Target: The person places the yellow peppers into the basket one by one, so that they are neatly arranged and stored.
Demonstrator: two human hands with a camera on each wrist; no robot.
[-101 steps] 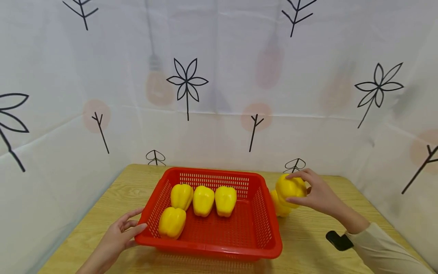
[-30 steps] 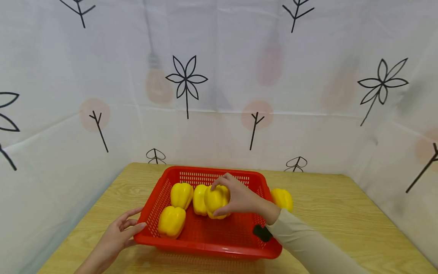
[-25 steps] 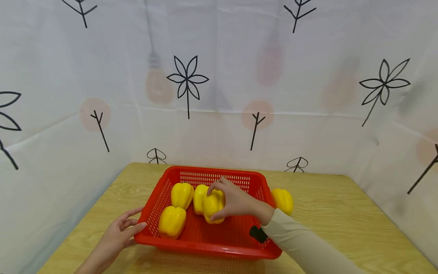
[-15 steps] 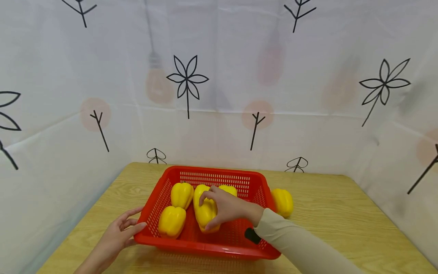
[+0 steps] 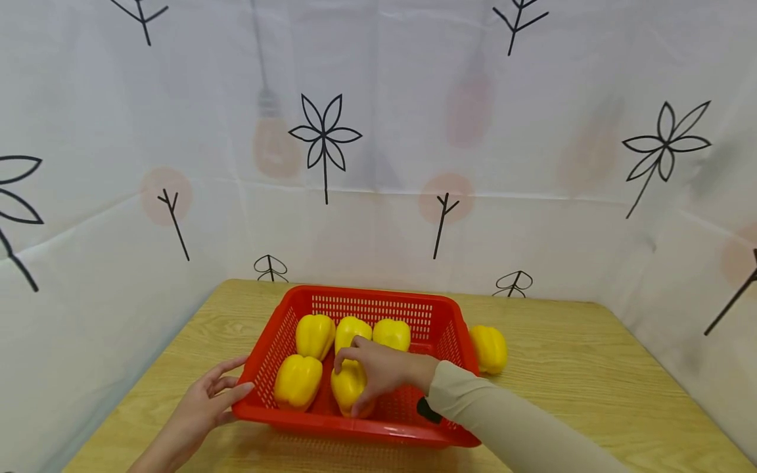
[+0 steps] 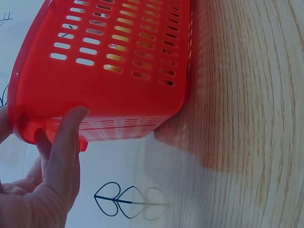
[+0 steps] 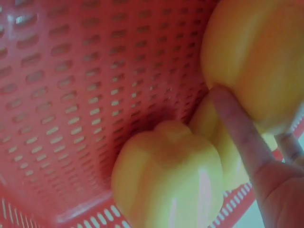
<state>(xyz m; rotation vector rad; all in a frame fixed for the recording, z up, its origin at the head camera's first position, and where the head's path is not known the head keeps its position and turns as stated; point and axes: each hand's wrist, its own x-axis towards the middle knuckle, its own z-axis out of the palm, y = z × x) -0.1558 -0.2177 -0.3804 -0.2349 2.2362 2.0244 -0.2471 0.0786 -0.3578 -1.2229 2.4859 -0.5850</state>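
In the head view, my right hand [image 5: 387,369] holds a yellow bell pepper [image 5: 345,386] between thumb and fingers, low inside the red plastic basket [image 5: 355,426], toward its front. The right wrist view has this pepper [image 7: 259,52] large at the upper right, a finger along its side. Whether it touches the basket floor is hard to tell. My left hand [image 5: 204,408] grips the basket's left rim near the front corner; the left wrist view shows fingers [image 6: 64,152] against the outer wall. Behind the held pepper sit yellow peppers [image 5: 315,336], [image 5: 353,332], [image 5: 392,334]; another pepper [image 5: 298,382] lies front left.
One more yellow bell pepper [image 5: 489,349] lies on the wooden table [image 5: 568,368], just right of the basket. A white patterned cloth [image 5: 378,230] hangs behind and along both sides of the table.
My right hand took a pepper from the table right of the basket, carried it left over the rim, then brought it forward and down inside. My left hand stays on the rim.
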